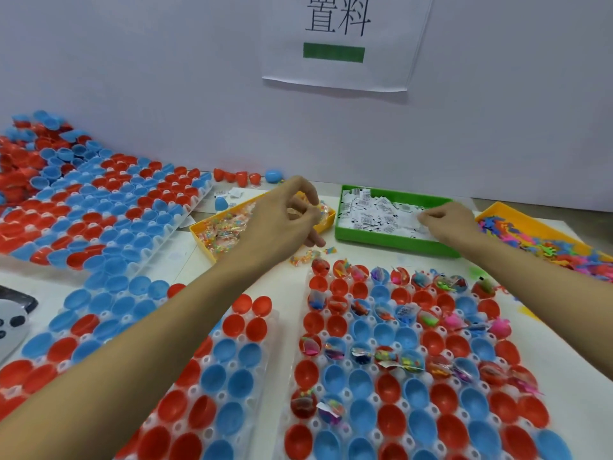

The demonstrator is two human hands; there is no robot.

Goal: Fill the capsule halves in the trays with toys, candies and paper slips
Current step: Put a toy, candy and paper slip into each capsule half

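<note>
A white tray [564, 376] at the front right holds red and blue capsule halves, some with toys, candies or slips inside. My left hand [282, 220] hovers over the yellow candy bin [199, 235] and pinches a wrapped candy [320, 209] between thumb and fingers. My right hand [447, 224] reaches into the green bin [391, 240] and pinches at the white paper slips [374, 214]. An orange bin [487, 210] of colourful toys [547, 244] stands at the far right.
A second tray [265, 376] of empty halves lies at front centre, with more trays [199, 197] of halves at the left. Loose capsule halves [238, 177] line the white wall. A few candies [308, 257] lie on the table between the bins and the tray.
</note>
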